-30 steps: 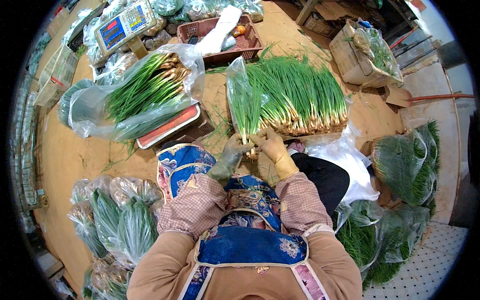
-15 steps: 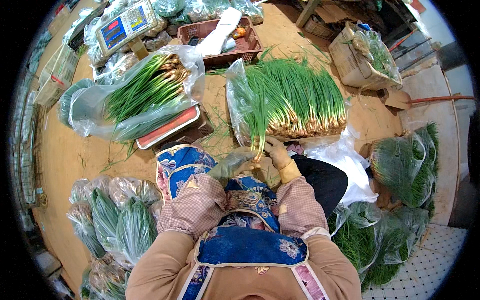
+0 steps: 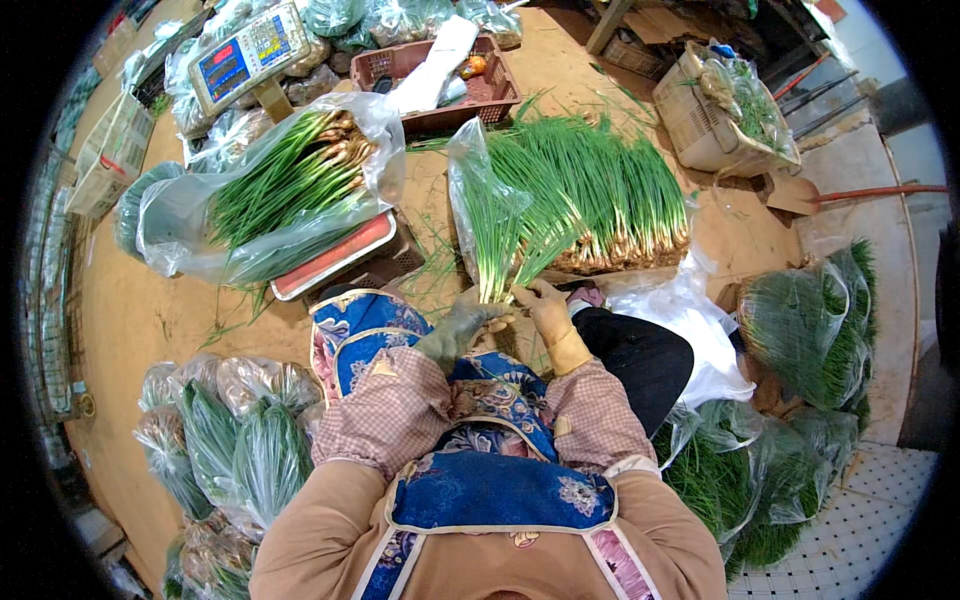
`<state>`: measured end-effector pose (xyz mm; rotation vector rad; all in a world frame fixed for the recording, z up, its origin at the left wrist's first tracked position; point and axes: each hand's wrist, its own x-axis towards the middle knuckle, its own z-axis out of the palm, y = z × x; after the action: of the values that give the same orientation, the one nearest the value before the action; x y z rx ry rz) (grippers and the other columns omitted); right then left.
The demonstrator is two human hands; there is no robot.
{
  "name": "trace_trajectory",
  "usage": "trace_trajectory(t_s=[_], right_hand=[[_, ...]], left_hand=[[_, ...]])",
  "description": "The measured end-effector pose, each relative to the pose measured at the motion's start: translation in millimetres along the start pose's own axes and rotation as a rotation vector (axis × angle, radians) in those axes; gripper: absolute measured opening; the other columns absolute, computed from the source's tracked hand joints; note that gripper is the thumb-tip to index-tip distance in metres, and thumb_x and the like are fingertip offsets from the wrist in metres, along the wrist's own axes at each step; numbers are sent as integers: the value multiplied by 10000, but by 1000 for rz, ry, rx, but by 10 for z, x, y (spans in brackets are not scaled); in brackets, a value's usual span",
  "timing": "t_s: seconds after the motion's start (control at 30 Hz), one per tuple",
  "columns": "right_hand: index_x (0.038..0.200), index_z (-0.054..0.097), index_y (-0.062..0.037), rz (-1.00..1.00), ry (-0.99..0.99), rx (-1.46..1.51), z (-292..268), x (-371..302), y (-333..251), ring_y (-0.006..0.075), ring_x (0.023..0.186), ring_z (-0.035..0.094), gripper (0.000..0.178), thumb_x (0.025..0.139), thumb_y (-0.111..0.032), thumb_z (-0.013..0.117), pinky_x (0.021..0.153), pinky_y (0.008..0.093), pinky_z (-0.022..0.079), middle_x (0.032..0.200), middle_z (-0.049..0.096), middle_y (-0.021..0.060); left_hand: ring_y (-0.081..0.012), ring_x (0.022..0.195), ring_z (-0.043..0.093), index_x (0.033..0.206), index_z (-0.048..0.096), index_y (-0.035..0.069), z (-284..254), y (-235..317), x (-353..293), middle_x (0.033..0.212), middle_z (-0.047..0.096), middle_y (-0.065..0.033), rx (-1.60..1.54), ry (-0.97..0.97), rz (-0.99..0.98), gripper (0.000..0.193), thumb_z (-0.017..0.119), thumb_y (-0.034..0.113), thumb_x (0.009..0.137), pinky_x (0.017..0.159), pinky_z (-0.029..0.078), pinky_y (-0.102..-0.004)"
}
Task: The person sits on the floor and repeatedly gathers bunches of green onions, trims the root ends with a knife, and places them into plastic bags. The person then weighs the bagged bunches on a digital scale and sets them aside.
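Observation:
Both my hands wear soiled gloves and meet in front of my lap. My left hand (image 3: pixel 466 324) is closed round the root ends of a small bunch of scallions (image 3: pixel 493 250), whose green tops lean away from me. Beside it, my right hand (image 3: pixel 547 314) pinches the lower ends of a few scallions (image 3: pixel 546 250) that slant to the right. Just beyond lies a wide pile of scallions (image 3: pixel 620 190), white ends toward me, with clear plastic (image 3: pixel 468 160) along its left side. The fingertips partly hide the roots I hold.
An open bag of scallions (image 3: pixel 290 180) rests on a scale's tray (image 3: pixel 335 257) at the left, below the scale display (image 3: pixel 248 58). A brown crate (image 3: pixel 435 118) stands behind. Bagged greens (image 3: pixel 270 460) lie at left and more (image 3: pixel 810 320) at right. White plastic (image 3: pixel 680 340) lies by my knee.
The single upright bunch between my hands has parted into two fanned portions, one in each hand. My left hand has shifted slightly left, and its fingers show more.

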<state>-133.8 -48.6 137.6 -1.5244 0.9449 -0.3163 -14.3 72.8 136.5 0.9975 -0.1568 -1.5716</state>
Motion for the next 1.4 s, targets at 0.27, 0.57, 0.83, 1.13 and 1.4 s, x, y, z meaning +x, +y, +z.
trace_trajectory(t_s=[0.27,0.57,0.83,1.13,1.4], right_hand=[[833,565,-20,50,4,-12,-45,-78,-409,76,578,513,217,795,-229,609,507,203,404,682,571,16],[820,551,-9,132,0,286,-252,-150,-479,99,565,526,150,819,-158,572,488,204,406,674,568,40],[933,588,-16,-152,-309,-516,-439,-459,-503,78,622,543,232,812,-213,574,530,208,419,733,605,46],[1065,541,-71,-172,153,-387,-39,-41,-651,163,580,542,343,757,-209,606,546,286,429,624,570,86],[1031,555,-62,-265,131,-717,77,70,-490,122,536,536,345,711,-153,642,495,262,418,596,552,67]], left_hand=[[-126,770,578,1142,431,48,126,100,-55,945,564,-51,64,122,99,425,608,68,757,614,468,-208],[-126,725,538,1121,440,25,180,186,-74,935,558,-58,144,180,90,372,582,133,795,596,456,-223],[-141,783,525,1100,449,9,193,206,-76,958,540,-61,76,132,144,362,566,51,761,638,456,-253],[-144,799,511,1087,449,25,215,244,-155,938,524,-44,59,191,46,393,560,-11,713,724,434,-273],[-142,778,524,1070,450,48,149,141,-78,918,523,-33,82,203,89,406,627,62,706,680,441,-284]])
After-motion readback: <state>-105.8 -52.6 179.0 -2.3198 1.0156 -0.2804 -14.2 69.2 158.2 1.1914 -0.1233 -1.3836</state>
